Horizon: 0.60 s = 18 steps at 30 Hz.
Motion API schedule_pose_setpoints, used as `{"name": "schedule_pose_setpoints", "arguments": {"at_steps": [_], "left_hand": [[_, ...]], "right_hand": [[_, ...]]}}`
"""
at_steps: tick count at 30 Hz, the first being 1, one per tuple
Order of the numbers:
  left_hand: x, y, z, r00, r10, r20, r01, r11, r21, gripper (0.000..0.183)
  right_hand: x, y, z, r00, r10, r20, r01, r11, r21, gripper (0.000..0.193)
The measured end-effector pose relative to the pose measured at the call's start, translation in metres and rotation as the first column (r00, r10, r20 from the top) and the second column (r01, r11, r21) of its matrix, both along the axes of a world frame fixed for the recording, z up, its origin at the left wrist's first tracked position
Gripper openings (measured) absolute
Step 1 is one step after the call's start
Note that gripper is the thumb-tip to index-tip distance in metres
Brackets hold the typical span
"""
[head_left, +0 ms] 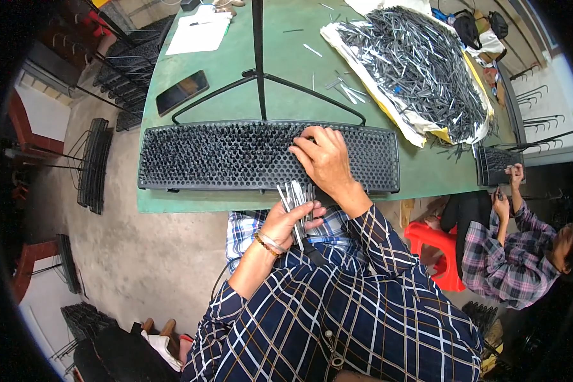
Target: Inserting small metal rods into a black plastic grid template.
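Note:
A long black perforated rack (366, 153) lies across the table in front of me. Thin dark pieces stand in its holes over the left and middle parts, while the right part shows bare holes. My right hand (325, 159) is over the rack right of its middle, fingers bent and pressed together at the holes. Whatever is between those fingertips is hidden. Below the front edge, my left hand (288, 221) holds a loose bundle of thin metal strips (295, 197), silvery and dark, their ends pointing up. A black wire frame (261, 95) rises from the rack's back edge.
A white sack (414, 137) heaped with similar strips (407, 63) lies at the back right of the green table (235, 76). A phone (182, 91) and paper (198, 35) are at the left. Another person (512, 254) works at the right beside a red stool (436, 254).

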<state>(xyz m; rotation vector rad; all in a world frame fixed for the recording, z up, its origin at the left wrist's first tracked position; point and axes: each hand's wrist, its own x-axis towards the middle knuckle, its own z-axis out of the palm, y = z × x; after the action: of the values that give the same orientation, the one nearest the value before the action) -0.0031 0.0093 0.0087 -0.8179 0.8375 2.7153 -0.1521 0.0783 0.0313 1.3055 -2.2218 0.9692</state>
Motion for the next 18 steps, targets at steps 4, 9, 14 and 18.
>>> {"name": "schedule_pose_setpoints", "arguments": {"at_steps": [4,9,14,18], "left_hand": [[0.001,-0.002,-0.002,1.000,0.024,-0.005,-0.024,1.000,0.001,0.017],[-0.002,-0.003,0.005,0.995,0.078,-0.060,-0.082,0.995,-0.058,0.026],[-0.005,0.001,0.009,0.996,0.054,-0.075,-0.062,0.992,-0.110,0.030],[-0.004,0.000,0.004,0.995,0.093,-0.024,-0.093,0.995,-0.036,0.027]], "right_hand": [[0.006,0.011,0.007,0.939,0.082,0.333,-0.044,0.992,-0.118,0.017],[0.023,0.039,0.013,0.491,0.084,0.867,-0.219,0.975,0.030,0.022],[0.020,0.046,0.004,0.190,0.135,0.972,-0.110,0.987,-0.115,0.018],[0.006,0.034,0.013,0.451,0.183,0.874,0.054,0.971,-0.231,0.019]]}}
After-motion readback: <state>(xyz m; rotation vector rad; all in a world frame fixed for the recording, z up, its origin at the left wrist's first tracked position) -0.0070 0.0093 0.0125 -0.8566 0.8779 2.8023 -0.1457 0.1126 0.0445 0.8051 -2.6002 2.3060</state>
